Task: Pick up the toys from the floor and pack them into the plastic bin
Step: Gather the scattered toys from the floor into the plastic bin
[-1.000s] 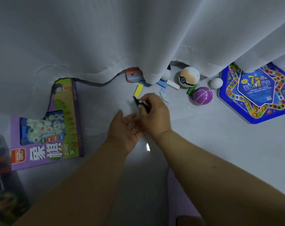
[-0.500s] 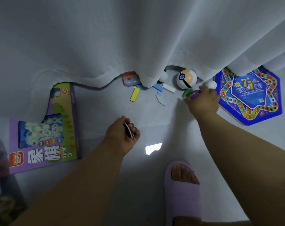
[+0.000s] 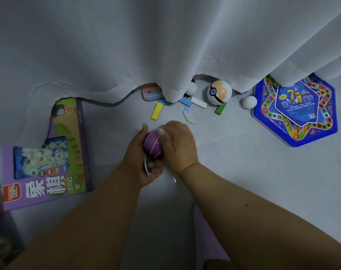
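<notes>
Since half a second ago the right hand (image 3: 178, 145) has carried the round purple striped plastic ball (image 3: 153, 146) from beside the blue hexagonal game board (image 3: 296, 112) to the left hand (image 3: 140, 160); both hands cup it above the floor, the left also pinching a thin small card (image 3: 146, 166).

White curtain (image 3: 107, 45) draped onto pale floor (image 3: 243, 172)

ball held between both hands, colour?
Purple ball with thin pale stripes; head view shows it.

Glossy plastic purple ball (image 3: 153, 146), matt white cloth curtain (image 3: 126, 45) (softly folded), shiny cardboard game box (image 3: 68, 137)
</notes>
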`<action>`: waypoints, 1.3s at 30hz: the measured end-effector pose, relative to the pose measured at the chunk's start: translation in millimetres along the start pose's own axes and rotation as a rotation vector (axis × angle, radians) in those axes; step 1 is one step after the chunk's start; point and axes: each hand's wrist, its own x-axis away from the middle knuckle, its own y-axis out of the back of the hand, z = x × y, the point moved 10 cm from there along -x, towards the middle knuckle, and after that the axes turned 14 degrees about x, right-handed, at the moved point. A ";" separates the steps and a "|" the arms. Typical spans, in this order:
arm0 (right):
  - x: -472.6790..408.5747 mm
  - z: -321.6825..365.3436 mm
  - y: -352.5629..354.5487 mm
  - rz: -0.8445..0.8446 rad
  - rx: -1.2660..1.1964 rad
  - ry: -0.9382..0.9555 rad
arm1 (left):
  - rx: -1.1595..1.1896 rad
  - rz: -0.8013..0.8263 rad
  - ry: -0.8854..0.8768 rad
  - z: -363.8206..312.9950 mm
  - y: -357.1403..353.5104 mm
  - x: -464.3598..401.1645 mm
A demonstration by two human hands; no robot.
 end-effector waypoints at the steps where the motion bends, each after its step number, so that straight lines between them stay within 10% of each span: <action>1: -6.4 -15.0 13.8 -0.110 0.038 -0.062 | -0.021 0.026 0.005 0.3 -1.6 0.2; 6: -26.7 -129.6 52.8 -0.110 0.371 -0.537 | 0.016 0.087 -0.010 -1.9 -1.7 -3.5; 22: -88.8 -96.8 6.5 0.158 0.396 -0.278 | 0.031 -0.009 -0.038 -9.3 29.3 -3.6; 39: -26.2 -70.9 -18.1 0.379 0.957 -0.144 | 0.066 -0.026 -0.063 -5.7 42.7 12.1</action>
